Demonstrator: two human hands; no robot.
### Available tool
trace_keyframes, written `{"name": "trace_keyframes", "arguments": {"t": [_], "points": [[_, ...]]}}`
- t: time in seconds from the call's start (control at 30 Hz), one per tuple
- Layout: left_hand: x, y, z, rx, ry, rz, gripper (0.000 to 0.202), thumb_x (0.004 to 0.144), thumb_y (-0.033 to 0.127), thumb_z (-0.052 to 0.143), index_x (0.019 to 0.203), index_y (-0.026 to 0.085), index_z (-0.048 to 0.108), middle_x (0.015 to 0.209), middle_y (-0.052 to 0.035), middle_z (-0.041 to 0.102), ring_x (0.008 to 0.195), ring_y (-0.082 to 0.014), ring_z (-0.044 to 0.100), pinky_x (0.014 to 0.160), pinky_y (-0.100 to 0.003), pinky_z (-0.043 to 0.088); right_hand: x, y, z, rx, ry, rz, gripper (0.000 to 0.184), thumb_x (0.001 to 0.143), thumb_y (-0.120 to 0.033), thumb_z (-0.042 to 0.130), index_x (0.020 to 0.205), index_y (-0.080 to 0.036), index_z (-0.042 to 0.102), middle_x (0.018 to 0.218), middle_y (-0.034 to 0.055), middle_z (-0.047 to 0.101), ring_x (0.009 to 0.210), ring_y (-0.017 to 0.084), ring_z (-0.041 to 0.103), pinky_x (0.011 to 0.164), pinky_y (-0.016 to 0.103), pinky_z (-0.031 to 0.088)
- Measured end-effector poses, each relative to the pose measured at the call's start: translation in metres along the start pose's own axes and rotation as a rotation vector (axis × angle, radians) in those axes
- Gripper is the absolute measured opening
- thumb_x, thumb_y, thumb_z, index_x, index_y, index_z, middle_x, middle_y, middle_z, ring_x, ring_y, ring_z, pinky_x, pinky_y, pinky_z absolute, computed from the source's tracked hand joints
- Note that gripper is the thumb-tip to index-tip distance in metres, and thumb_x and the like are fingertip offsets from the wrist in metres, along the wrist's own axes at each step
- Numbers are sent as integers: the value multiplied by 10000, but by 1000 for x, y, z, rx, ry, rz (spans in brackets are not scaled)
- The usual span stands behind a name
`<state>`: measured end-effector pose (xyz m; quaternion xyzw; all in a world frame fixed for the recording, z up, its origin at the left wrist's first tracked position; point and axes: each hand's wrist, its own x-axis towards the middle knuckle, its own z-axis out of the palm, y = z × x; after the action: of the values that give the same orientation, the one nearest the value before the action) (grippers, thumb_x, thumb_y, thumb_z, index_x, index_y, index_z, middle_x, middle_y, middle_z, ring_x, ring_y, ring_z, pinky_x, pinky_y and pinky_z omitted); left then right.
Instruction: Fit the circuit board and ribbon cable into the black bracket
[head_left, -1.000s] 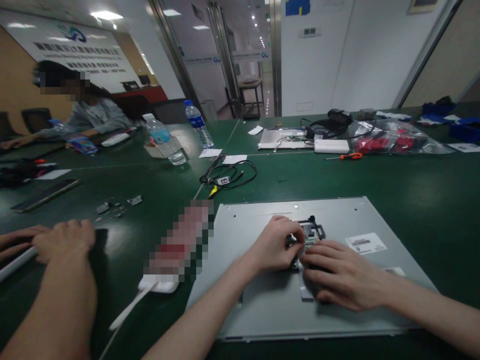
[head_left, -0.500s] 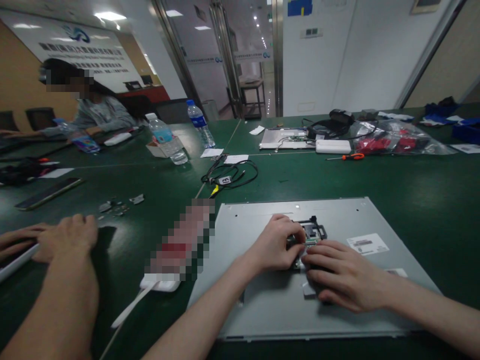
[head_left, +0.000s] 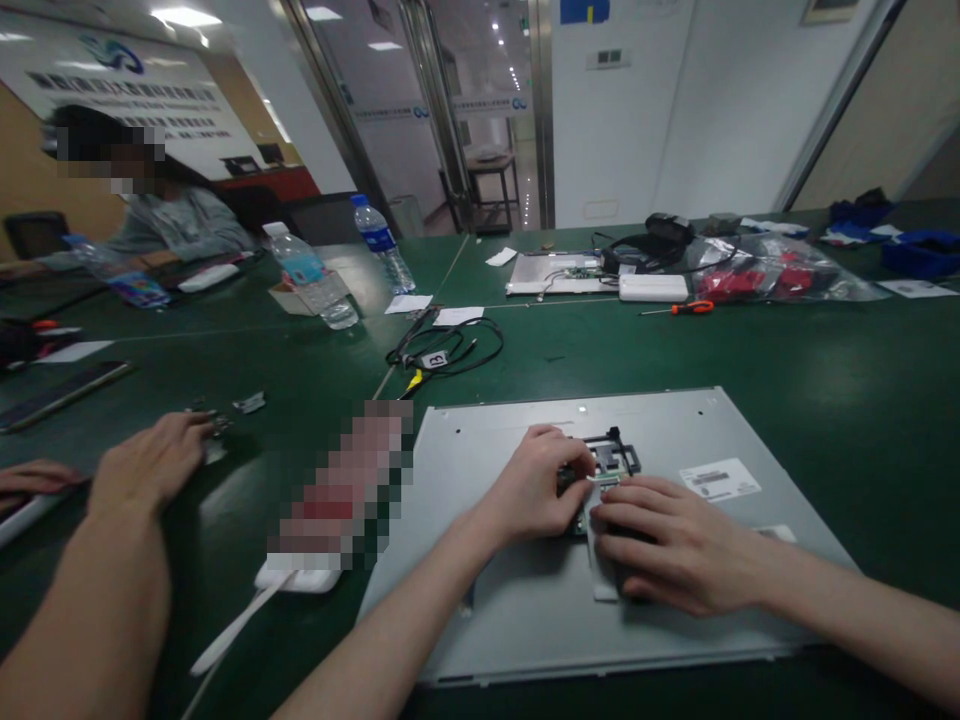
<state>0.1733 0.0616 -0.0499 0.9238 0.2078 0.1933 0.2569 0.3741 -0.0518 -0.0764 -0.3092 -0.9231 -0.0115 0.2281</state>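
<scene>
While the left hand (head_left: 536, 490) pinches a small connector (head_left: 600, 480) on the grey panel (head_left: 675, 420), the right hand (head_left: 675, 545) presses flat, seemingly gripping nothing.

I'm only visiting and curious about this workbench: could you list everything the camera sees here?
table: one, dark green, fills the view
panel: one, grey, lying flat in front
label: one, white, on the panel's right
black part: one, black, on the panel's middle
cable: one coil, black, behind the panel
water bottles: three, clear, far left
screwdriver: one, orange handle, far right
plastic bag: one, clear with red contents, far right
second panel: one, grey, far centre
small metal parts: a few, grey, left
co-worker's hands: two, near left, one beside those parts
left hand: curled, fingertips at the black part
right hand: flat on the panel
</scene>
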Motion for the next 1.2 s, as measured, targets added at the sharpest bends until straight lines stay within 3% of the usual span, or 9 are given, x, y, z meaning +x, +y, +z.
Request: {"name": "trace_keyframes", "arguments": {"t": [0.13,0.47,0.7,0.8,1.03,1.2], "points": [[1,1,0,-31,9,-5,54,777,157,587,814,197,596,795,5,674,781,-175,597,939,-409,400,1,1,0,-13,19,-19,320,964,-332,517,1229,-169,593,1189,113,654,1109,239,577,973,405,467],[2,2,1,-23,2,-11,97,760,128,576,826,193,603,788,7,677,775,-173,597,941,-409,396,1,2,-3,20,-45,18,264,979,-364,498,1125,-187,628,1203,97,642,1148,245,550,1031,428,425],[1,2,3,20,-8,-5,87,763,126,564,811,190,598,796,-1,677,780,-176,588,927,-399,392,4,0,-4,33,-11,1,221,980,-329,500,1054,-175,641,1183,97,647,1110,232,562,994,406,452],[1,2,3,43,-9,1,90,771,130,556,821,190,599,787,1,665,775,-175,586,942,-404,388,4,-2,-4,-4,8,-32,214,986,-316,500,1051,-170,641,1080,86,672,1024,220,585,936,383,475],[1,2,3,62,8,17,105,790,141,536,847,197,604,803,-2,663,800,-178,604,1007,-426,367,1,-11,-2,-94,-20,-63,377,991,-403,524,1149,-74,618,935,79,653,899,219,565,924,376,452],[1,3,3,75,-7,29,93,780,137,542,830,198,591,805,-5,661,809,-182,607,1028,-436,352,0,-12,1,-108,-68,-34,430,992,-468,516,1133,-79,636,937,73,644,899,217,555,962,384,426]]}}
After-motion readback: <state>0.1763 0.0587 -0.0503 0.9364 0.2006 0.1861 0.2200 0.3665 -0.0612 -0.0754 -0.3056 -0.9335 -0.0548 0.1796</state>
